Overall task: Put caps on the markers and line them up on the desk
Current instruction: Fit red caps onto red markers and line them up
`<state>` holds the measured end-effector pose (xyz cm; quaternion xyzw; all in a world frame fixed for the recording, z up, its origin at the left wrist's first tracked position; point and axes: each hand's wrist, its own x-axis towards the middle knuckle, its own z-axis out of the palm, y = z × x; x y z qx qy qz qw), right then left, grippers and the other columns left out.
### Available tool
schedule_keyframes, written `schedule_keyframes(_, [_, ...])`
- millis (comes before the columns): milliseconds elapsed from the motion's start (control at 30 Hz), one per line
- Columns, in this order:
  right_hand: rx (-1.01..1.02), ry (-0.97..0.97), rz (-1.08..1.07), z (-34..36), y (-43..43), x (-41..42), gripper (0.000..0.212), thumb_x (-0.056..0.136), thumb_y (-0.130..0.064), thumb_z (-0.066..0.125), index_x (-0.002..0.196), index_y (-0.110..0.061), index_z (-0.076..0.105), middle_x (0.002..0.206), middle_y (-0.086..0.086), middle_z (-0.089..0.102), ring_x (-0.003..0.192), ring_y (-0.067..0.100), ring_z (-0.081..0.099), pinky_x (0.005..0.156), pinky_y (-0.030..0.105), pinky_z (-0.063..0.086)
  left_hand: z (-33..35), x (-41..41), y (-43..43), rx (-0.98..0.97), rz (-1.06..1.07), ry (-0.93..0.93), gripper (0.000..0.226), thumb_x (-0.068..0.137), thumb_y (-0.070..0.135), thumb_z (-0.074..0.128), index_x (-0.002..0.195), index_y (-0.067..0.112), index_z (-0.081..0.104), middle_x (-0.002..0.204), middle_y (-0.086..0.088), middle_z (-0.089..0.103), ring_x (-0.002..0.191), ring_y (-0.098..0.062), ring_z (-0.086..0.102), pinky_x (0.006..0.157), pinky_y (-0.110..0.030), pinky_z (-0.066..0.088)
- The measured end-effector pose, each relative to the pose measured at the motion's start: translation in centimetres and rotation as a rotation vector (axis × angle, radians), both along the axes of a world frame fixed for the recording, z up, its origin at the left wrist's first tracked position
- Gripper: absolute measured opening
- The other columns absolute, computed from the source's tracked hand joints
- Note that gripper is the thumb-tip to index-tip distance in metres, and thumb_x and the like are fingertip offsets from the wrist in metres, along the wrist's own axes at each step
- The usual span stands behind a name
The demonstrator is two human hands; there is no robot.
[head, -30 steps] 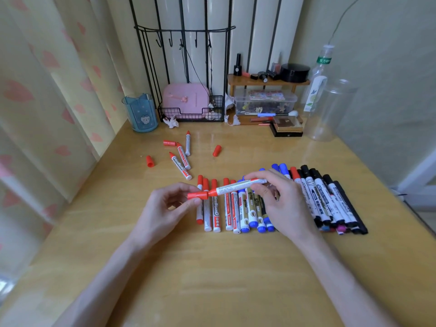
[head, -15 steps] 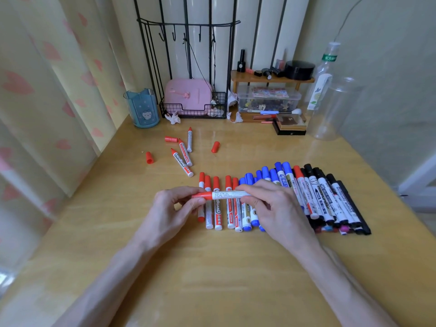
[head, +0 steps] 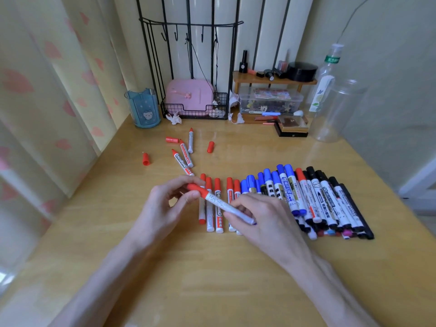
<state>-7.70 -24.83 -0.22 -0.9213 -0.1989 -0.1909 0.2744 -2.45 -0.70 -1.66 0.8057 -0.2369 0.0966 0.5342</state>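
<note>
Pressing home the cap [head: 196, 188] of a red marker [head: 220, 205] — left hand [head: 162, 208] pinches the cap end, right hand [head: 266, 218] grips the barrel, just above the row [head: 290, 192]; next, probably, laying it beside the reds.

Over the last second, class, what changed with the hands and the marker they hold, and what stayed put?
The left hand pushed the red cap home onto the red marker. Both hands kept their grip; the marker's tail end swung down toward the person, in the right hand. The lined-up row, three uncapped markers and loose caps stayed put.
</note>
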Motion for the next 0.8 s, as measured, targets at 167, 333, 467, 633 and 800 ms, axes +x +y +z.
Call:
schedule_keyframes(167, [-0.073, -0.004, -0.224, -0.3, 1.1, 0.4, 0.034, 0.081, -0.042, 0.073, 0.060, -0.023, 0.054, 0.060, -0.011, 0.044, 0.064, 0.012, 0.045, 0.052, 0.026, 0.034, -0.9, 0.4, -1.0, -0.037, -0.003, 0.022, 0.049, 0.099, 0.022, 0.071, 0.146, 0.020, 0.054, 0.108, 0.003, 0.076, 0.106, -0.016, 0.072, 0.089, -0.025, 0.054])
schedule_keyframes(333, [-0.182, -0.014, -0.370, -1.0, 1.2, 1.3, 0.051, 0.085, -0.038, 0.067, 0.053, -0.021, 0.031, 0.053, -0.004, 0.047, 0.062, 0.022, 0.047, 0.054, 0.032, 0.036, -3.2, 1.2, -0.7, 0.284, 0.118, -0.042, 0.050, 0.097, 0.032, 0.068, 0.145, 0.028, 0.057, 0.131, 0.012, 0.061, 0.122, -0.007, 0.059, 0.104, -0.039, 0.049])
schedule_keyframes(467, [-0.300, -0.066, -0.381, -1.2, 1.6, 1.7, 0.055, 0.082, -0.030, 0.078, 0.054, -0.022, 0.031, 0.053, 0.000, 0.050, 0.064, 0.024, 0.045, 0.059, 0.034, 0.042, -3.2, 1.1, -0.9, 0.266, 0.112, -0.017, 0.046, 0.094, 0.036, 0.063, 0.138, 0.025, 0.062, 0.122, 0.012, 0.062, 0.109, -0.005, 0.063, 0.097, -0.038, 0.053])
schedule_keyframes(633, [-0.285, -0.070, -0.359, -1.5, 1.2, 1.9, 0.055, 0.086, -0.039, 0.075, 0.055, -0.023, 0.033, 0.054, -0.001, 0.048, 0.066, 0.025, 0.043, 0.065, 0.037, 0.043, -3.2, 0.8, -1.5, 0.207, 0.023, -0.018, 0.041, 0.096, 0.020, 0.067, 0.136, 0.023, 0.063, 0.117, 0.012, 0.070, 0.110, -0.010, 0.068, 0.097, -0.035, 0.056])
schedule_keyframes(800, [-0.248, -0.055, -0.386, -1.4, 1.0, 1.8, 0.050, 0.091, -0.042, 0.071, 0.059, -0.021, 0.038, 0.057, -0.001, 0.051, 0.068, 0.025, 0.044, 0.069, 0.040, 0.047, -3.3, 1.1, -1.4, 0.190, 0.007, -0.031, 0.038, 0.097, 0.016, 0.064, 0.135, 0.020, 0.063, 0.116, 0.011, 0.072, 0.110, -0.010, 0.070, 0.098, -0.035, 0.056])
